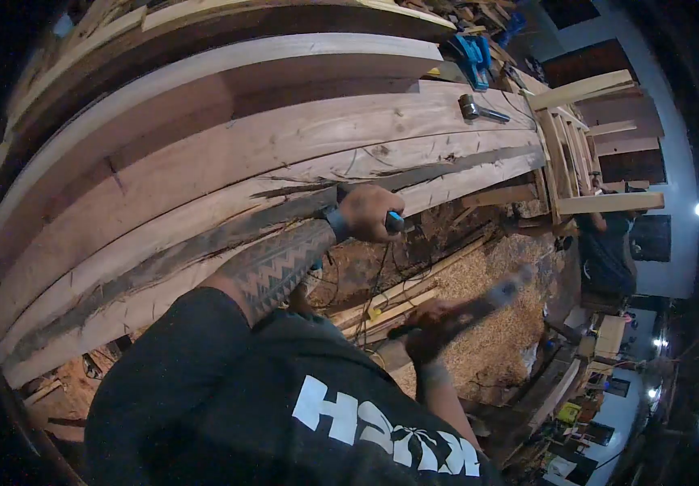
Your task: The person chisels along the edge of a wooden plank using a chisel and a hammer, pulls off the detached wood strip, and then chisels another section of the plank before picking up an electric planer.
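Note:
My left hand (pixel 370 212) is closed around a chisel (pixel 396 221), its blue and black handle end sticking out of the fist. The fist is over the near edge of a long plank (pixel 244 212) with a dark, splintered crack along it. What looks like the dark blade shows beside the knuckles, close to the crack. Lower and to the right, my right hand (pixel 428 326) grips a long dark-handled tool (pixel 487 300). Motion smears its far end, so its head cannot be made out. This tool is apart from the chisel and the plank.
A hammer (pixel 481 109) and a blue power tool (pixel 473 61) rest at the planks' far end. More boards (pixel 228 69) lie behind. Wood shavings (pixel 487 316), cords and offcuts cover the ground. A wooden frame (pixel 572 154) stands at right, with another person (pixel 605 251) near it.

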`<state>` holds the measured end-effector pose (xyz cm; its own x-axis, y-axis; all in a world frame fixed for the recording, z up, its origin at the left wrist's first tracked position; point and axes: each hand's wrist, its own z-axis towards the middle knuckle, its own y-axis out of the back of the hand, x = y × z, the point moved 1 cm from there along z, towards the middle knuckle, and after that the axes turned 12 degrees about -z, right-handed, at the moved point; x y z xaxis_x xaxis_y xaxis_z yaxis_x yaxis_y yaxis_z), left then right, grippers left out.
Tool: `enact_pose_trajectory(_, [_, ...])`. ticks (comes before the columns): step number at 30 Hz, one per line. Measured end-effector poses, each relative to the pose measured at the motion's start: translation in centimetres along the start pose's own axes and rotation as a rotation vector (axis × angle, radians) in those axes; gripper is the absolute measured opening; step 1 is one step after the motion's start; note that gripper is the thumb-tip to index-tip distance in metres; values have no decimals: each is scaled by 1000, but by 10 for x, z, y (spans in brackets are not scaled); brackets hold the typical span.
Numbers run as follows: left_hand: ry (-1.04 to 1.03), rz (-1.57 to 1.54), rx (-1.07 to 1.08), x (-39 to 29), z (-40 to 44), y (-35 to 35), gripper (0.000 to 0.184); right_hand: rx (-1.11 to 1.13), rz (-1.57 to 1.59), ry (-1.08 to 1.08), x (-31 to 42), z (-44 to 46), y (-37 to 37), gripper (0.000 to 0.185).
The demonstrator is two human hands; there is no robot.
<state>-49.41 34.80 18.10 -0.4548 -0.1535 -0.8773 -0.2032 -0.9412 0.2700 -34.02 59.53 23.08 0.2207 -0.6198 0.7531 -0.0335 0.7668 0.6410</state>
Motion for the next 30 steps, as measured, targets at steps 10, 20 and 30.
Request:
enact_pose_trajectory(10, [-113, 218, 258, 23, 23, -40, 26, 313, 216, -464, -13, -35, -18, 36])
enact_pose_trajectory(20, [-104, 138, 389, 42, 36, -100, 23, 177, 29, -454, -70, -90, 4, 38])
enact_pose_trajectory(30, [-124, 120, 102, 26, 28, -65, 44, 199, 51, -517, -47, -80, 31, 38])
